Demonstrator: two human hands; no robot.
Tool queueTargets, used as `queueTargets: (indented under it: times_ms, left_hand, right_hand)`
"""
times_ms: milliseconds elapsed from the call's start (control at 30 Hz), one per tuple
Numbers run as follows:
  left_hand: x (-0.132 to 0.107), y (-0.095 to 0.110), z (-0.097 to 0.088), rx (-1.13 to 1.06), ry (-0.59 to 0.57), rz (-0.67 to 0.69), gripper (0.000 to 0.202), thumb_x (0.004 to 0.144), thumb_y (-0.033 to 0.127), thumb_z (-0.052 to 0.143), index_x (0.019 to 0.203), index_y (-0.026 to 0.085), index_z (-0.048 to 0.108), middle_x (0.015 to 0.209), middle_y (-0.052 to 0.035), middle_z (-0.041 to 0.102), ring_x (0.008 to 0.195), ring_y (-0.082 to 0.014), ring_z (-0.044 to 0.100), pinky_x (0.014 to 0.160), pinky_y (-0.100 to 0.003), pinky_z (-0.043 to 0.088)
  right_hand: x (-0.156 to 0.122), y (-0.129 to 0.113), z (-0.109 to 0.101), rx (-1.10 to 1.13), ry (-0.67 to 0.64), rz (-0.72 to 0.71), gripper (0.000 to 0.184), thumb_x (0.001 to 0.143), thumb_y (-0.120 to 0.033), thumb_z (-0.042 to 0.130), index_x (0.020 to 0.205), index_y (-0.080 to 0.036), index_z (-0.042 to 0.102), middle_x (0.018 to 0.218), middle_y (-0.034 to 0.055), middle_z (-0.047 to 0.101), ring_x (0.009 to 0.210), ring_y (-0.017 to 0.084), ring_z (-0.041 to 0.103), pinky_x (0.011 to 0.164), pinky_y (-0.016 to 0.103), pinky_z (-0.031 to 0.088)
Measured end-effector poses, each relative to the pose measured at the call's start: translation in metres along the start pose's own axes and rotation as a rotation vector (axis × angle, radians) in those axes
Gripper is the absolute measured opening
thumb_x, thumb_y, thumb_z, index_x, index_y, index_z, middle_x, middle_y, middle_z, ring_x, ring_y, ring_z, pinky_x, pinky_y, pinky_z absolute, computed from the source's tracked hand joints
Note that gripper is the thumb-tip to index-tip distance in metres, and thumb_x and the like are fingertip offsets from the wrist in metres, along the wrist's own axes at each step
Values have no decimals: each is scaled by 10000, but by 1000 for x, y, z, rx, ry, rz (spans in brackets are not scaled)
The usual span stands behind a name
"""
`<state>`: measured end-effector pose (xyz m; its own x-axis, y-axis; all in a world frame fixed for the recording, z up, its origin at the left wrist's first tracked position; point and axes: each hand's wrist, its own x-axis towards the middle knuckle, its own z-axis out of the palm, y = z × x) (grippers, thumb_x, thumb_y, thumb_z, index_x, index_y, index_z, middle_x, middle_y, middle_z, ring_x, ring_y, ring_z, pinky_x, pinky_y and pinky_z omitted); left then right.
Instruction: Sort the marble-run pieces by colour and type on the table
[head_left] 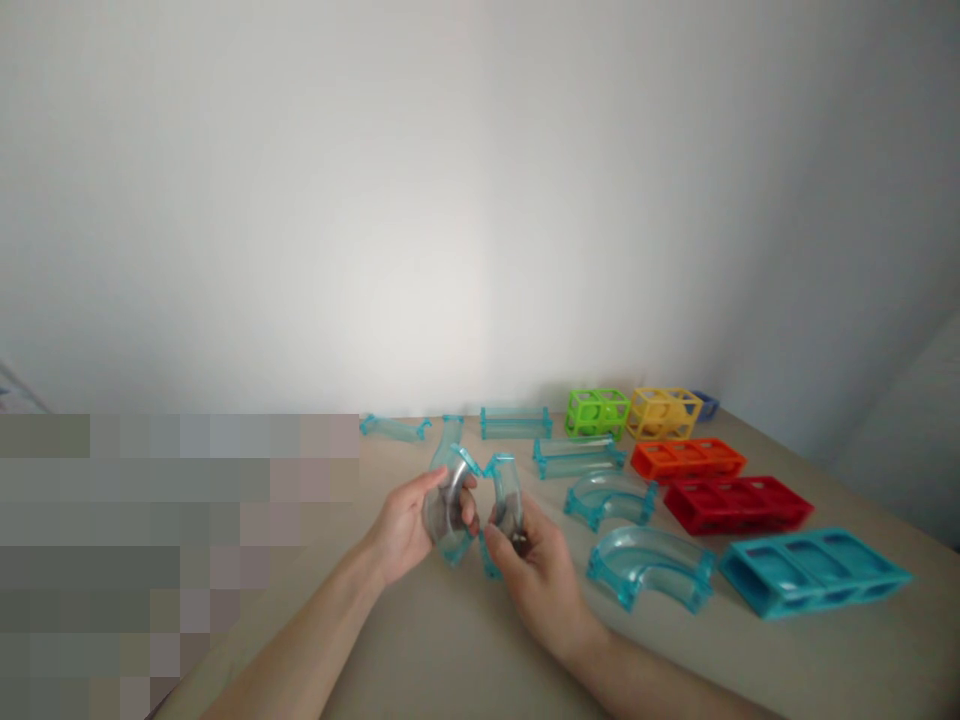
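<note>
Over the near middle of the table, my left hand [409, 520] grips a clear blue curved track piece [448, 510], thumb across its near side. My right hand [536, 560] is closed around a second clear blue track piece [505, 490], its thumb pressed on the front. The two pieces are held upright side by side, with their upper ends almost meeting; whether they touch I cannot tell. Some of my fingers are hidden behind the clear plastic. Close to my right hand lie a large curved track piece [649, 560] and a smaller curved track piece [611, 497].
Straight clear blue tracks [516, 423] lie along the back. To the right stand a green block frame [597, 413], a yellow frame [665, 413], an orange frame [688, 459], a red frame [737, 504] and a teal frame [815, 570]. A wall [420, 220] rises behind the table [420, 650].
</note>
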<state>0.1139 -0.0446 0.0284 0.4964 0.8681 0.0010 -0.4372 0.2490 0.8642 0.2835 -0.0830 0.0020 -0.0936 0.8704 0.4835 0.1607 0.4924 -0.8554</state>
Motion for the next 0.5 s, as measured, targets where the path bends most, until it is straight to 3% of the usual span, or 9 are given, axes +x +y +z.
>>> queueTargets:
  times_ms: [200, 500]
  left_hand:
    - [-2, -2, -2, 108, -28, 34, 358, 894, 438, 545, 976, 111, 665, 766, -87, 681, 745, -196, 633, 729, -308, 461]
    - [-3, 0, 0, 236, -27, 2, 479, 735, 542, 716, 939, 110, 685, 734, -70, 669, 664, -164, 612, 609, -256, 458]
  right_hand:
    - [1, 5, 0, -30, -25, 3, 231, 910, -294, 530, 716, -171, 558, 719, -11, 469, 638, 123, 457, 575, 239, 346]
    - [-1, 0, 0, -81, -129, 12, 93, 871, -204, 544, 793, -176, 587, 789, 2, 516, 648, 122, 469, 574, 236, 350]
